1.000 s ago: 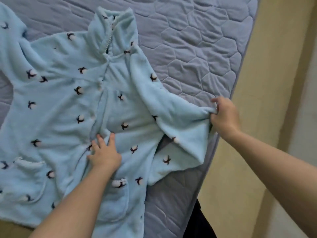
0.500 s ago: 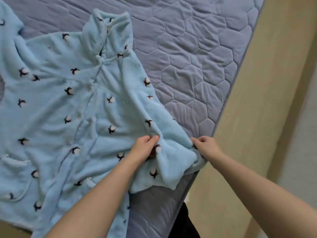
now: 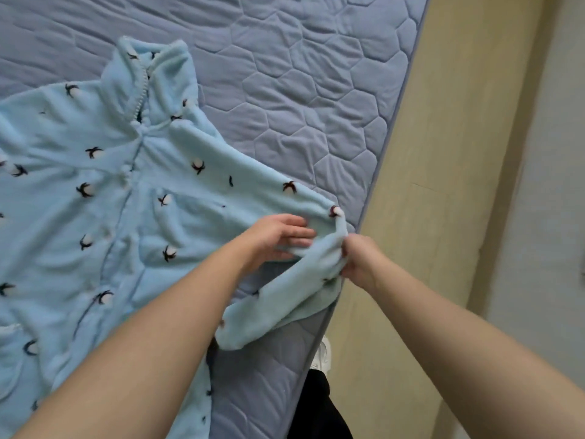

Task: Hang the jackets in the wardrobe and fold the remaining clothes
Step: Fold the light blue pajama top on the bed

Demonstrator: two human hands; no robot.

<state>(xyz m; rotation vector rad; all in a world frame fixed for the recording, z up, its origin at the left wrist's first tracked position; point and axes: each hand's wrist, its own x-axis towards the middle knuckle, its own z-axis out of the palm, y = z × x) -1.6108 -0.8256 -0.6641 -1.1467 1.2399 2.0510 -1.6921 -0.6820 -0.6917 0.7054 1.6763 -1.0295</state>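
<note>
A light blue fleece jacket (image 3: 104,198) with small dark-and-white cotton motifs lies front up on the bed, collar pointing away from me. Its right sleeve (image 3: 285,299) is bent back on itself near the mattress edge. My right hand (image 3: 359,261) pinches the sleeve at the fold, right at the bed's edge. Just left of it, my left hand (image 3: 278,236) lies on the sleeve, its straight fingers reaching into the fold.
The jacket rests on a grey-blue quilted mattress (image 3: 300,106) whose right edge runs diagonally. Beyond the edge is beige floor (image 3: 443,185) and a pale wall (image 3: 554,185). My dark trouser leg and white shoe (image 3: 323,356) show below the bed's edge.
The sleeve has been drawn inward and folded over at the mattress edge. My left hand left the jacket's front and moved right to the sleeve; my right hand came down and nearer with the sleeve.
</note>
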